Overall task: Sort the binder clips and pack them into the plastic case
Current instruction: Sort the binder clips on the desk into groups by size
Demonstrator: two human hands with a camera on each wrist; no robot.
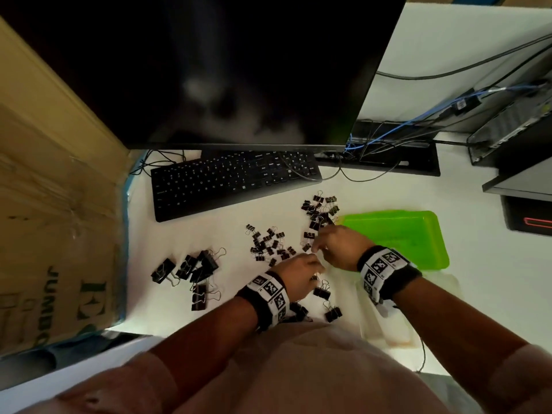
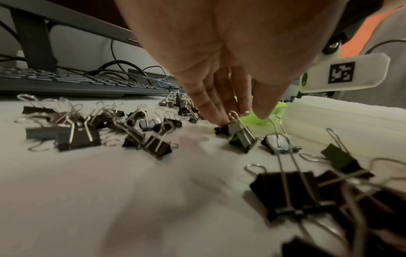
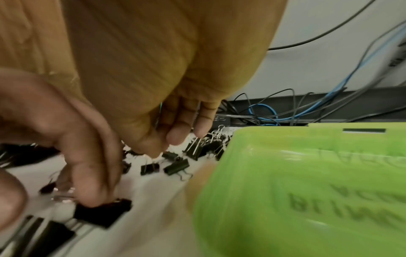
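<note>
Sorting by size, left hand (image 2: 222, 73) pinches a medium binder clip (image 2: 240, 137) off the desk (image 1: 209, 297) while right hand (image 1: 337, 249), fingers loosely curled, grip unclear, picks among small clips (image 1: 268, 245), green case lid (image 1: 400, 234) just beside, clear case (image 1: 388, 318) near.

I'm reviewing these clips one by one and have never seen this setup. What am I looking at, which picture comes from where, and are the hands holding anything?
No machine here: a person sorts binder clips by hand, wearing cameras. The large picture is from the head, looking down at a white desk. The other two come from the wrists, looking along the fingers. On the desk lie piles of black clips: big clips, small clips, another pile beside a green lid, behind a keyboard. The left hand pinches one clip by its wire handle. The right hand reaches among small clips; whether it grips one is unclear.
</note>
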